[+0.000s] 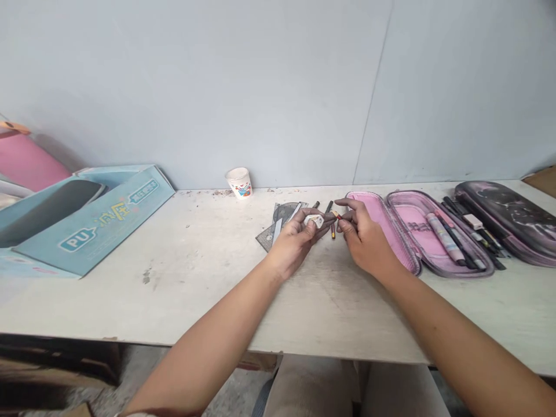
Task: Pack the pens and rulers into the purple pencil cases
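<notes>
While left fingers (309,230) grip a white object (314,220), right fingers (348,229) pinch a pencil (337,215) (forearms (226,321) angled inward).

left hand (295,238) holding white object (314,221), right hand (364,234) pinching pencil (337,216), open pencil case (382,229)

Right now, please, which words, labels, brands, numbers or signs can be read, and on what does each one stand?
"PU": on the blue box.
Same box, yellow characters and white characters: too blurred to read.
Open pencil case, dark marks inside: too small to read.
</notes>
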`<state>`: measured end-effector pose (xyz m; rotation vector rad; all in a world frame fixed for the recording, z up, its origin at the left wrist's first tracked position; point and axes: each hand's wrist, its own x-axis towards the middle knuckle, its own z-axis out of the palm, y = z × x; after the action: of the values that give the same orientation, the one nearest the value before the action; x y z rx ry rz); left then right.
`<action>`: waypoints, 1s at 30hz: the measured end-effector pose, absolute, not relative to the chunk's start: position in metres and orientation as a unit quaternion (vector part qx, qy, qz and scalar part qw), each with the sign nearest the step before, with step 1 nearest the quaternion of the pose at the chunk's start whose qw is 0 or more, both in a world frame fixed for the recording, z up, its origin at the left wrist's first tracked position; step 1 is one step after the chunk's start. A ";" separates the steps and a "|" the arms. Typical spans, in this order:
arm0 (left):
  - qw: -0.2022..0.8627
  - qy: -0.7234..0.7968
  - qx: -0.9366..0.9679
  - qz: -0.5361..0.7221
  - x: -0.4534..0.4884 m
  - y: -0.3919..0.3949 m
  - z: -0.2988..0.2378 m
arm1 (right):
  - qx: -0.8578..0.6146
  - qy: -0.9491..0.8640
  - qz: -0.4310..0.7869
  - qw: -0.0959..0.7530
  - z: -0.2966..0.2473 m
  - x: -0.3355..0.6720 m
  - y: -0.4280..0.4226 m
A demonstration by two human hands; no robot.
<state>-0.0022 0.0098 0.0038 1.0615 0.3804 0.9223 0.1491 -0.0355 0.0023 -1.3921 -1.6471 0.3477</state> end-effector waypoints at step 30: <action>0.646 0.201 0.685 0.271 0.099 -0.022 0.030 | -0.809 -0.491 -0.204 0.249 -0.022 0.284 -0.075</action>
<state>0.0992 -0.0219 0.0304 1.5578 0.4569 0.6172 0.2839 -0.0751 -0.0221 -2.2042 -1.3377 -0.5557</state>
